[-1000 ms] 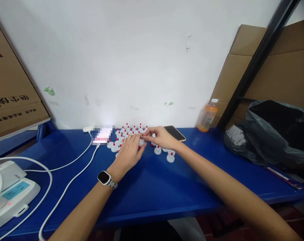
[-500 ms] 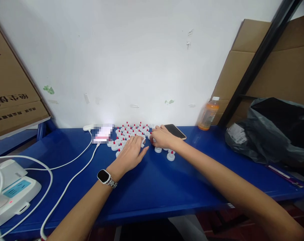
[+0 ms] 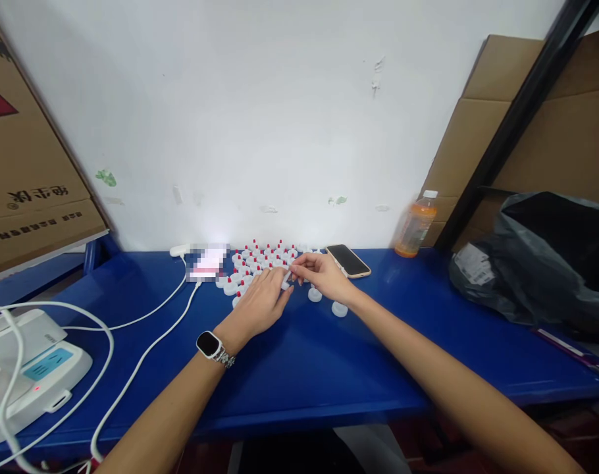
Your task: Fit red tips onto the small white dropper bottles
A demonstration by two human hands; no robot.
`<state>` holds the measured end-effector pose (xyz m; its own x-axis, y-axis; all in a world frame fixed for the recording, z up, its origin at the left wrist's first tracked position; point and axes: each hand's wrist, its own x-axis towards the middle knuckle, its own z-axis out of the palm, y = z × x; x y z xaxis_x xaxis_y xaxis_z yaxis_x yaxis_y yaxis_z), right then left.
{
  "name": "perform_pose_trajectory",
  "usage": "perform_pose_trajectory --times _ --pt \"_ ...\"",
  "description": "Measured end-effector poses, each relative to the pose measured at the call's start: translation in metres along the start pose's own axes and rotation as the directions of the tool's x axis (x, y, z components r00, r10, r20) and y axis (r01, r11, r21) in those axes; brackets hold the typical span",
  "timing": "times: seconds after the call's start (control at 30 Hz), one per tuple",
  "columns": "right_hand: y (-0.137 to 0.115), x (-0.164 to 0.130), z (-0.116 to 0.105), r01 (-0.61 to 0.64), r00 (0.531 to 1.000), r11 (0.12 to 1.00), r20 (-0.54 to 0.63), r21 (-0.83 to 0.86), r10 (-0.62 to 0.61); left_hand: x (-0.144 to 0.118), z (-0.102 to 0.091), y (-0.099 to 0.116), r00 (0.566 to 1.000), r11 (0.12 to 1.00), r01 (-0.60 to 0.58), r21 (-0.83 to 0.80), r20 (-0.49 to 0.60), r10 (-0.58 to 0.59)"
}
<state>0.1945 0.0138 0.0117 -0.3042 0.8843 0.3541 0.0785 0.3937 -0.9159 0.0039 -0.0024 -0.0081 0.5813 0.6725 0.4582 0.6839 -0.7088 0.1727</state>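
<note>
My left hand [image 3: 264,294], with a watch [image 3: 208,344] on its wrist, is closed around a white nozzle cap [image 3: 286,282], mostly covered by the fingers. At that cap's upper end, my right hand [image 3: 324,273] pinches with thumb and forefinger; what lies between those fingertips is too small to make out. Several white caps with red tips [image 3: 243,266] stand in a cluster behind and left of my left hand. Below my right hand are a white cap [image 3: 314,295] and another white cap [image 3: 339,309], partly near the wrist.
On the blue table [image 3: 299,368] a dark-screened phone [image 3: 347,260] lies behind my right hand. A blurred-out phone [image 3: 208,262] with a cable is at left, near a white power strip [image 3: 47,375]. An orange drink bottle [image 3: 416,225] and dark plastic bag [image 3: 541,257] stand right.
My right hand has lifted from the caps on the right and moved left to meet the cap in my left hand. The view has shifted slightly left.
</note>
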Motion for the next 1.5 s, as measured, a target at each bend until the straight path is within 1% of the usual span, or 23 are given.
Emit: perform_pose_trajectory --times 0.1,0.27,0.33,0.37,0.4,0.43,0.5,0.57,0.6,0.67,0.7,0.77,0.83,0.9,1.0,1.03,1.1,1.2,1.23,1.3,1.37,1.43,1.5 --pt "0.004 -0.001 0.007 0.011 0.999 0.997 -0.041 0.071 -0.008 0.0 -0.002 0.002 1.0 1.0 -0.013 -0.024 0.004 0.013" --pt "0.008 -0.004 0.015 0.005 0.994 0.995 -0.108 0.099 0.006 0.0 -0.002 0.005 1.0 0.998 -0.024 -0.056 -0.016 0.023" --pt "0.007 -0.007 0.016 0.033 0.987 0.999 -0.156 -0.017 -0.036 0.0 -0.002 0.006 0.999 0.998 -0.025 -0.06 -0.049 0.022" --pt "0.006 -0.009 0.017 0.058 0.983 0.988 -0.162 -0.142 -0.081 0.0 -0.001 0.007 0.998 0.998 -0.027 -0.06 -0.065 0.023" --pt "0.004 -0.011 0.017 0.09 0.979 0.95 -0.146 -0.298 -0.139 0.0 -0.001 0.007 0.997 0.998 -0.032 -0.06 -0.077 0.027" --pt "0.001 -0.013 0.017 0.126 0.975 0.878 -0.108 -0.461 -0.197 0.0 -0.001 0.008 0.996 0.997 -0.038 -0.06 -0.085 0.033" --pt "-0.005 -0.016 0.015 0.189 0.963 0.669 0.003 -0.719 -0.27 0.0 -0.001 0.008 0.995 0.997 -0.053 -0.064 -0.086 0.048" --pt "-0.01 -0.018 0.014 0.223 0.954 0.481 0.089 -0.848 -0.286 -0.001 -0.001 0.008 0.995 0.996 -0.062 -0.067 -0.077 0.057" --pt "-0.012 -0.018 0.014 0.233 0.952 0.418 0.117 -0.878 -0.283 -0.001 -0.001 0.008 0.996 0.996 -0.06 -0.072 -0.077 0.055" --pt "-0.013 -0.018 0.013 0.26 0.949 0.356 0.169 -0.897 -0.267 -0.002 0.0 0.007 0.996 0.994 -0.051 -0.093 -0.072 0.044" --pt "-0.013 -0.018 0.013 0.277 0.947 0.355 0.19 -0.893 -0.259 -0.002 0.001 0.007 0.997 0.993 -0.046 -0.109 -0.067 0.039" --pt "-0.011 -0.018 0.014 0.296 0.945 0.386 0.209 -0.874 -0.251 -0.002 0.002 0.007 0.997 0.988 -0.047 -0.147 -0.063 0.038" --pt "-0.009 -0.017 0.016 0.279 0.95 0.446 0.177 -0.851 -0.256 -0.001 0.003 0.008 0.996 0.983 -0.056 -0.174 -0.081 0.042" --pt "-0.008 -0.016 0.019 0.224 0.962 0.555 0.09 -0.802 -0.258 0.0 0.004 0.009 0.992 0.982 -0.059 -0.179 -0.124 0.037" --pt "-0.009 -0.01 0.019 0.136 0.975 0.76 -0.051 -0.635 -0.217 0.002 0.004 0.006 0.985 0.986 -0.041 -0.162 -0.173 0.012" --pt "-0.01 -0.007 0.018 0.117 0.977 0.808 -0.08 -0.578 -0.199 0.002 0.004 0.002 0.984 0.986 -0.033 -0.16 -0.177 0.005" --pt "-0.011 0.0 0.01 0.093 0.976 0.851 -0.121 -0.516 -0.181 0.002 -0.001 -0.006 0.985 0.987 -0.014 -0.16 -0.174 -0.014" --pt "-0.01 0.009 -0.006 0.042 0.976 0.837 -0.155 -0.545 -0.15 0.002 -0.011 -0.019 0.98 0.993 0.037 -0.115 -0.19 -0.058" --pt "-0.009 0.012 -0.01 0.021 0.981 0.823 -0.148 -0.567 -0.127 0.002 -0.014 -0.022 0.98 0.992 0.056 -0.115 -0.183 -0.076" --pt "-0.006 0.018 -0.017 0.001 0.994 0.783 -0.087 -0.622 -0.07 0.002 -0.018 -0.026 0.98 0.991 0.081 -0.107 -0.172 -0.099" --pt "-0.002 0.023 -0.019 0.031 1.0 0.717 0.023 -0.696 -0.021 0.002 -0.018 -0.025 0.982 0.992 0.077 -0.101 -0.166 -0.093" --pt "0.001 0.028 -0.018 0.082 0.992 0.62 0.125 -0.78 0.026 0.002 -0.015 -0.024 0.982 0.994 0.06 -0.097 -0.171 -0.076" --pt "0.004 0.034 -0.015 0.117 0.981 0.518 0.179 -0.848 0.071 0.002 -0.012 -0.022 0.983 0.995 0.049 -0.092 -0.174 -0.064"
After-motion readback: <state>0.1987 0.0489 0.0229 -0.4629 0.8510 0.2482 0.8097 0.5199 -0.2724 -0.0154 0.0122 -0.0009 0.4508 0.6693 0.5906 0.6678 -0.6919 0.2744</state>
